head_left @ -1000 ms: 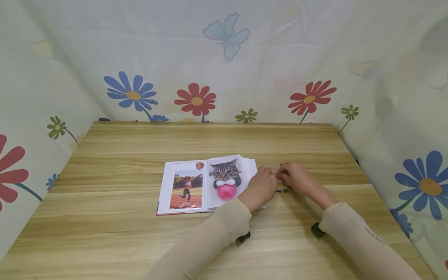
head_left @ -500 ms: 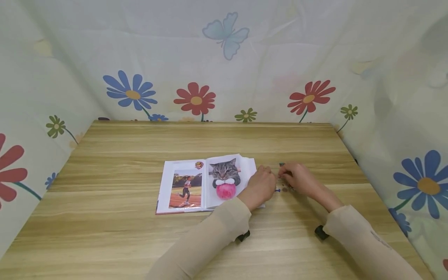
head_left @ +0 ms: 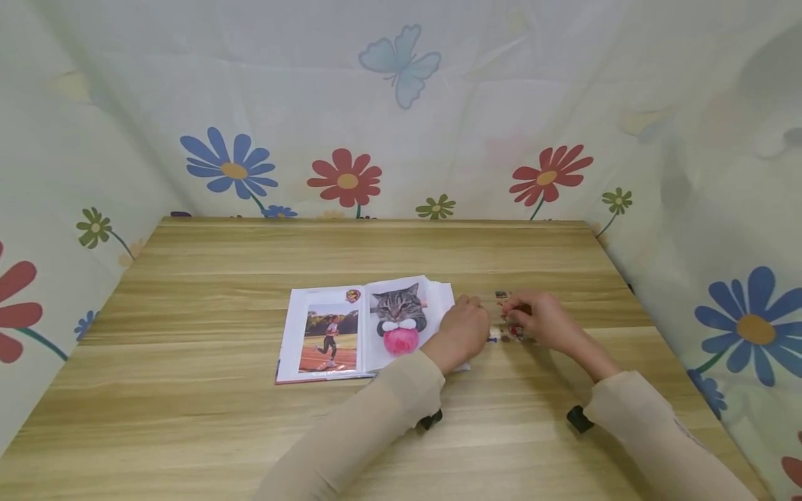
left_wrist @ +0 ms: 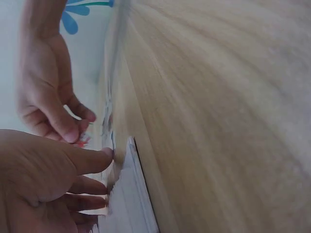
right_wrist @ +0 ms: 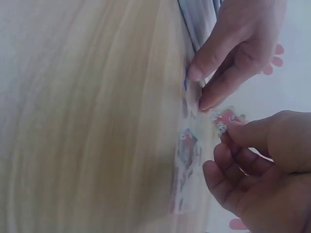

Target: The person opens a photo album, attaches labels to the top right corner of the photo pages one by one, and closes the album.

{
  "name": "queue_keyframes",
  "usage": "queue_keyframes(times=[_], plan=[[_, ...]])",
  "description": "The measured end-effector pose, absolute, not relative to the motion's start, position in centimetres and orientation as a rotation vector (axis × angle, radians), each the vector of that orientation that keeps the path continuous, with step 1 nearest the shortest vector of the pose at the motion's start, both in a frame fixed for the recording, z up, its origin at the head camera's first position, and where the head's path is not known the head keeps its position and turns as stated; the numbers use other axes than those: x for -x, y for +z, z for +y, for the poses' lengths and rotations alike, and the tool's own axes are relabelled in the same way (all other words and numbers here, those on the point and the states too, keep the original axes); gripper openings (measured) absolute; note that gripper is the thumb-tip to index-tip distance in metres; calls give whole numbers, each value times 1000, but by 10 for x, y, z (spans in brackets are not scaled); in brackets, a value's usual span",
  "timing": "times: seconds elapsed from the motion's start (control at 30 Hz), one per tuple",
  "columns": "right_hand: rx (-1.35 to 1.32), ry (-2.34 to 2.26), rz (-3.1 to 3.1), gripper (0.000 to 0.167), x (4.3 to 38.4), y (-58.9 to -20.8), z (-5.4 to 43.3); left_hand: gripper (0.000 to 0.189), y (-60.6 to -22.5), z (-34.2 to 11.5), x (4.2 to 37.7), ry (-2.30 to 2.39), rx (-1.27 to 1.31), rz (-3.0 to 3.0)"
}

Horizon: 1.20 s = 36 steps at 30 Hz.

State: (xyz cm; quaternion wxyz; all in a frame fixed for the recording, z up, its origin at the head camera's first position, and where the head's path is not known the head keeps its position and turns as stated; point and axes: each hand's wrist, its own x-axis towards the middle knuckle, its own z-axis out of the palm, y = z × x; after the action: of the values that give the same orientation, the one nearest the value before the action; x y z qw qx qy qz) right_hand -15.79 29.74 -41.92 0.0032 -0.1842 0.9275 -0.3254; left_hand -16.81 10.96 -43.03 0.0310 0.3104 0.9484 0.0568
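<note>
Long, light tan sleeves cover the person's arms. The left sleeve point(head_left: 360, 426) has soft creases. The right sleeve point(head_left: 658, 435) has small, dark marks point(head_left: 688, 433) on it. One little black block point(head_left: 430, 420) peeks out below the left cuff point(head_left: 432, 391), another black block point(head_left: 580, 419) below the right cuff point(head_left: 604, 395).

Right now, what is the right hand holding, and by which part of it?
The right hand pinches a small red-and-white sticker by one edge.

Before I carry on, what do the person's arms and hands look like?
The left hand and right hand wear no gloves. The left sleeve and right sleeve are beige; the right has a faint dark marking. A small black block shows below each cuff.
</note>
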Motion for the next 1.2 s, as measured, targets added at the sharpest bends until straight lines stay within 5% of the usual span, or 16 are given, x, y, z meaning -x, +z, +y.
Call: queue_keyframes(times=[0.7, 1.2], plan=[[566, -1028, 2909, 11, 163, -415, 294, 37, -428, 94, 165, 151, -1035, 2983], [525, -1070, 2891, 11, 161, -391, 282, 60, -404, 7, 143, 554, -868, 2998]])
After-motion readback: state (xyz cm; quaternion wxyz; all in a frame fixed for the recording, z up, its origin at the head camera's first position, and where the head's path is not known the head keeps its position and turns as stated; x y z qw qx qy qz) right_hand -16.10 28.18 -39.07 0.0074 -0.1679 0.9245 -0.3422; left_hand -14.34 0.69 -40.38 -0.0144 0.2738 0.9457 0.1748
